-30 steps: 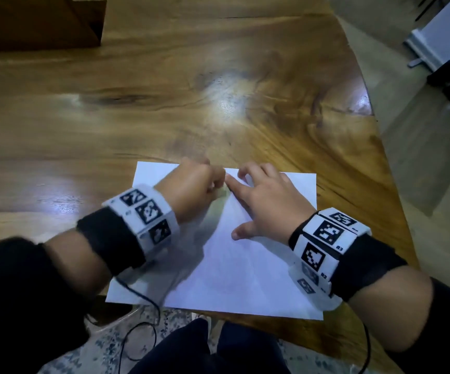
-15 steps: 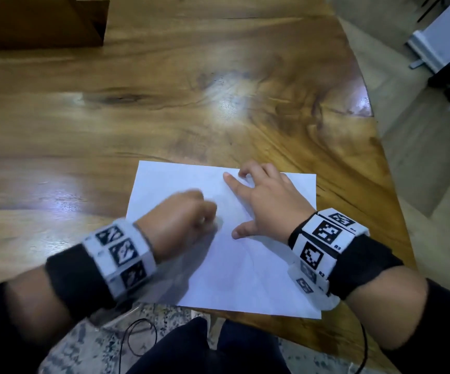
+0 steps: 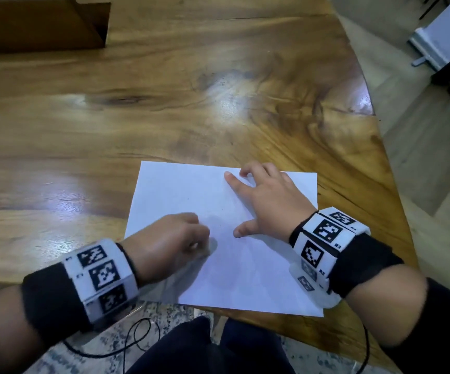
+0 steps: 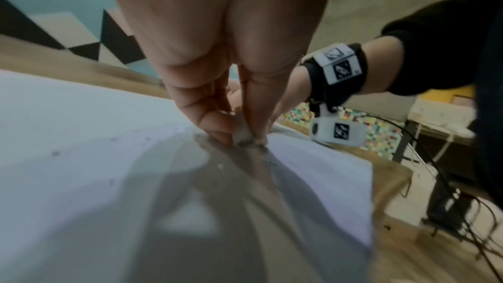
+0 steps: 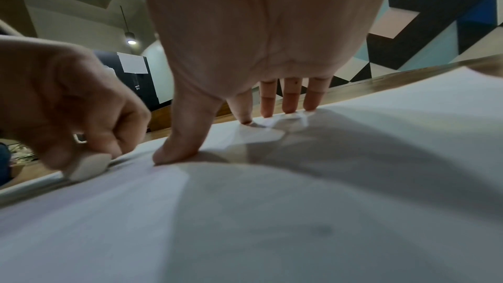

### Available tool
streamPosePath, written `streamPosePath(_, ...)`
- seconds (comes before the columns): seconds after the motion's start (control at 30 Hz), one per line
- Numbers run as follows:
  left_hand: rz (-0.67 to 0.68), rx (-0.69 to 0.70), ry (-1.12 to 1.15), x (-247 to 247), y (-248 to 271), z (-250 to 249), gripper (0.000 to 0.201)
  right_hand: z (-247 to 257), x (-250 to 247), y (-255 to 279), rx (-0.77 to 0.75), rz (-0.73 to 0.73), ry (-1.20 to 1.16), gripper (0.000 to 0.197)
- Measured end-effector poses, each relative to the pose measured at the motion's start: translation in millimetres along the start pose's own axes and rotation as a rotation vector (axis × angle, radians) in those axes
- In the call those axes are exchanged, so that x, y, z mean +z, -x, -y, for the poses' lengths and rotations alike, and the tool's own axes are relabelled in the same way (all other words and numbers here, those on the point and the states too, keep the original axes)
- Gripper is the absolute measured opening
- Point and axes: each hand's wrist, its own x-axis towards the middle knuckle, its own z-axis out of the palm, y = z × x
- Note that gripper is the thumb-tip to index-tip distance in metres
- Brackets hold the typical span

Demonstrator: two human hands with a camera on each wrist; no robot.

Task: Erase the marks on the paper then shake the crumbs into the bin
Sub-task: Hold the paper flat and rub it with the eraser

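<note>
- Head view: white paper (image 3: 218, 238) lies flat at the near edge of the wooden table (image 3: 164, 103), its near corners just over the rim.
- My left hand (image 3: 168, 244) is a curled fist on the left-middle of the sheet; from above the knuckles hide what it has hold of.
- Left wrist view fills that in: fingers (image 4: 207, 115) and thumb pinch a small white eraser (image 4: 242, 133), its dirty tip touching the paper (image 4: 81, 158).
- Same view shows grey crumbs (image 4: 55, 153) scattered on the sheet, more bunched right at the eraser tip (the head view shows only a speck or two).
- Right wrist view catches the eraser (image 5: 88, 167) from the side, a rounded white lump poking out under my left hand (image 5: 68, 98), pressed on the sheet.
- My right hand (image 3: 268, 201) lies spread on the upper right part of the sheet, gripping nothing.
- Right wrist view shows how: my fingers (image 5: 291, 98) are straight, tips down on the paper (image 5: 272, 223) near its far edge, thumb (image 5: 179, 145) planted apart and nearer to me.
- Brown box-like thing (image 3: 40, 22) sits at the far left corner of the table, well apart from the sheet (can't tell what it is).
- A marker band (image 3: 101, 276) wraps each wrist; a black cable (image 3: 126, 344) hangs below the left one.
</note>
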Motion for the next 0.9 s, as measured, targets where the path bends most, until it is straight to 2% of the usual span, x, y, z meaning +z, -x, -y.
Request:
streamPosePath(0.07, -0.055, -0.005, -0.059, -10.0, -17.0, 2.7, 0.023, 0.4, -0.2, -0.1, 0.000, 0.003, 0.006, 0.103)
streamPosePath(0.17, -0.233, -0.095, -0.153, -24.8, -50.2, 5.3, 0.016, 0.8, -0.2, 0.1, 0.002, 0.005, 0.016, 0.103)
streamPosePath(0.23, -0.264, -0.094, -0.165, -22.7, -54.1, 2.8, 0.013, 1.1, -0.4, -0.1, 0.004, 0.009, 0.019, 0.102)
streamPosePath(0.3, -0.218, -0.003, -0.138, -12.8, -37.0, -0.2, 0.007, 0.7, -0.3, -0.5, 0.006, 0.007, 0.021, 0.102)
streamPosePath(0.33, -0.150, 0.022, -0.109, -8.1, -25.2, -2.2, 0.011, 0.5, -0.2, -0.5, 0.007, 0.007, 0.019, 0.103)
streamPosePath(0.4, 0.011, -0.004, -0.055, -4.6, -9.5, -5.1, 0.021, 0.5, 0.2, -0.7, 0.009, 0.008, 0.012, 0.103)
streamPosePath(0.43, 0.045, -0.021, -0.055, -5.5, -9.0, -3.5, 0.022, 0.5, 0.3, -0.6, 0.010, 0.007, 0.010, 0.103)
streamPosePath(0.47, 0.020, -0.024, -0.079, -8.0, -14.4, -2.0, 0.021, 0.2, 0.2, -0.5, 0.010, 0.006, 0.012, 0.103)
streamPosePath(0.57, -0.215, -0.076, -0.139, -19.0, -40.3, 1.5, 0.014, 0.6, 0.0, 0.5, 0.012, 0.007, 0.027, 0.102)
streamPosePath(0.6, -0.257, -0.088, -0.133, -18.7, -43.9, 2.1, 0.012, 1.3, -0.4, 0.9, 0.013, 0.008, 0.028, 0.102)
streamPosePath(0.67, -0.224, -0.056, -0.120, -11.3, -34.1, 1.6, 0.014, 2.2, -1.1, 0.7, 0.012, 0.003, 0.021, 0.102)
streamPosePath(0.8, 0.044, 0.013, -0.076, 6.5, 10.8, -6.5, 0.013, 2.4, -2.2, 0.6, 0.021, 0.017, 0.021, 0.102)
streamPosePath(0.83, 0.068, 0.003, -0.067, 4.6, 10.7, -5.3, 0.010, 2.9, -2.6, 0.7, 0.020, 0.020, 0.025, 0.102)
streamPosePath(0.9, -0.015, -0.001, -0.072, -4.2, -7.0, -0.8, 0.008, 3.8, -2.9, 1.2, 0.020, 0.023, 0.032, 0.101)
